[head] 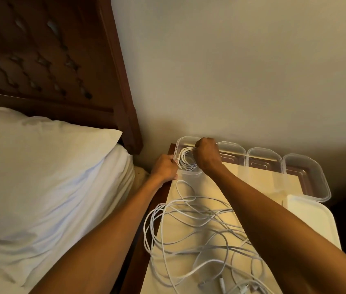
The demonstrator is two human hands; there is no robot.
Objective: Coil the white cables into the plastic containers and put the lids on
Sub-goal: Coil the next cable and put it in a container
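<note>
Several clear plastic containers stand in a row along the back of a bedside table. In the leftmost container [183,143] lies a coil of white cable [186,160]. My right hand [207,154] is curled over the coil inside that container and grips its loops. My left hand [164,168] holds the container's left wall, thumb on the rim. A tangle of loose white cables [191,228] spreads over the table in front, with plugs [221,283] near the bottom edge. The other containers [263,158] hold no cable.
The table top [227,187] is pale with a dark wooden rim. White lids [312,217] lie stacked at its right side. A bed with a white pillow [40,162] and a dark headboard [40,60] stands close on the left. The wall [231,81] is directly behind the containers.
</note>
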